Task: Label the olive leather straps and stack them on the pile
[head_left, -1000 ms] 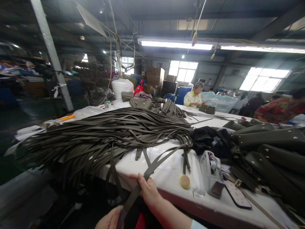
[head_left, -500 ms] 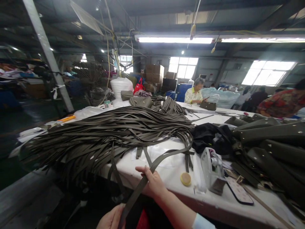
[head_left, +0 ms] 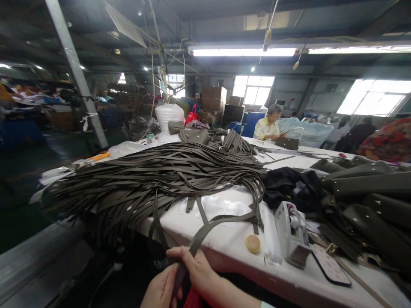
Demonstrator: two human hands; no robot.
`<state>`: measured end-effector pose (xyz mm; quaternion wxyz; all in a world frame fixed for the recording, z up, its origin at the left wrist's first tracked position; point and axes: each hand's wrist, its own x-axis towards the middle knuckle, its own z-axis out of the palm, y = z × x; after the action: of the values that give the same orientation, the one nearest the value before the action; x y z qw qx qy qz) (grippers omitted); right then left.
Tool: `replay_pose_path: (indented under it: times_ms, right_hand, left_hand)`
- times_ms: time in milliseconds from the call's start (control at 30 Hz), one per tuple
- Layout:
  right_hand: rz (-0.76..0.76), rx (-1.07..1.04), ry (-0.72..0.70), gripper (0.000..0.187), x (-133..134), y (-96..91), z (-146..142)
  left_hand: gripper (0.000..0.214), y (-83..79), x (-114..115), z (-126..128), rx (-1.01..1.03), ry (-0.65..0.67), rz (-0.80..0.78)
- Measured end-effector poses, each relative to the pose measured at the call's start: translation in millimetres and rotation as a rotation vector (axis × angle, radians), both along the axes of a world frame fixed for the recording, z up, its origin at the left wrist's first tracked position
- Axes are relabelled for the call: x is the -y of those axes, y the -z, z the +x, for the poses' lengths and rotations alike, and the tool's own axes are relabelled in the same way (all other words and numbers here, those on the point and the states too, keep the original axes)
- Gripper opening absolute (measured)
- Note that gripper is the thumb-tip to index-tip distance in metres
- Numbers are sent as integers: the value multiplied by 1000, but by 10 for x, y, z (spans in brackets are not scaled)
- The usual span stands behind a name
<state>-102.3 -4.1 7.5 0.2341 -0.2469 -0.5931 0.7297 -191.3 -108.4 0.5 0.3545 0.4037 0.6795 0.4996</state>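
Note:
A long dark olive strap (head_left: pixel 208 226) runs from the table edge down into both of my hands. My right hand (head_left: pixel 195 265) is closed round it just in front of the table. Close below, nearly touching, my left hand (head_left: pixel 162 286) grips the same strap lower down, at the bottom of the view. The strap's upper part curves right across the white table toward a hanging bunch of strap ends. A big heap of similar straps (head_left: pixel 160 171) spreads over the table's left side, many ends drooping over its edge.
Right of the strap are a round yellow-rimmed disc (head_left: pixel 253 243), a white device (head_left: pixel 292 235) and a phone (head_left: pixel 330 263). Dark olive bags (head_left: pixel 369 188) pile up at the right, beside black cloth (head_left: pixel 290 184). A co-worker (head_left: pixel 268 124) sits across the table.
My right hand has slid down the strap toward my body and now lies close to my left hand. My left hand has shifted slightly up and right. The view has turned a little left.

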Motion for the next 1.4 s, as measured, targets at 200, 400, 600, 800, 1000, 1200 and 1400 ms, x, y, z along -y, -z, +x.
replay_pose_path:
  times_ms: [200,400,600,800,1000,1200,1400]
  right_hand:
    - [187,-54,147,66,-314,-520,7]
    - [177,-92,46,63,-312,-928,89]
    - [375,-162,262,54,-868,-1369,349]
    - [493,-122,126,60,-761,-1587,338]
    - [515,-214,226,55,-910,-1764,488]
    - [594,-191,261,59,-1062,-1986,616]
    - [509,-137,39,67,-773,-1881,534]
  left_hand:
    - [59,-419,-217,-1,-14,54,66]
    - [51,-929,-578,40,-67,53,239]
    - [56,-1058,-714,163,-128,113,268]
    - [57,-1427,-959,239,-144,88,386]
    - [59,-1429,-1039,337,-94,88,407]
    - [60,-1521,-1095,418,-86,116,406]
    - [59,-1655,-1153,455,-63,94,506]
